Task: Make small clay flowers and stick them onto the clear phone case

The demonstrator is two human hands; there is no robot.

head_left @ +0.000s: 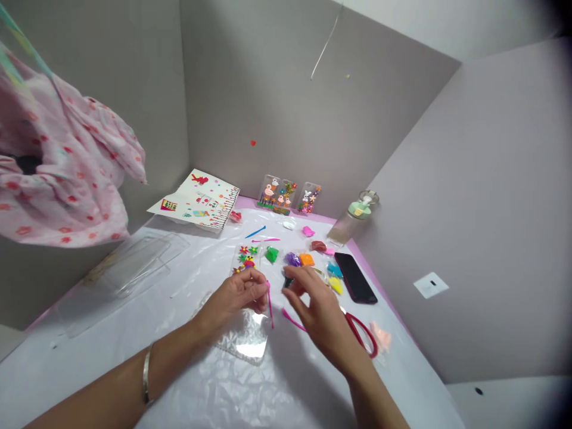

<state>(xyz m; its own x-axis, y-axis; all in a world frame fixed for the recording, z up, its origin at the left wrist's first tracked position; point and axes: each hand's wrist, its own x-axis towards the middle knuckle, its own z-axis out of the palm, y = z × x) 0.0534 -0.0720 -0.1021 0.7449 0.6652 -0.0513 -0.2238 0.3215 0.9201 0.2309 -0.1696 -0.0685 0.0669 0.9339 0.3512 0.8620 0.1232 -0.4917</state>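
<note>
My left hand (245,291) is closed in a pinch around a thin pink tool (270,307), which points down beside a clear phone case (250,336). Coloured clay flowers and a small figure (248,260) sit at the case's far end, partly behind that hand. My right hand (313,298) has its thumb and forefinger curled toward a black packet (288,280); whether they grip anything is too small to tell. Under its palm lies another pink tool (294,320). Green (271,254), purple (292,258), orange (307,259) and yellow clay (335,285) lie beyond.
Red-handled scissors (363,335) and a black phone (356,277) lie on the right. A bottle (351,220) and decorated cases (309,198) stand near the wall. Farther left are a drawn-on sheet (201,201), clear plastic packaging (134,268) and hanging pink cloth (67,161).
</note>
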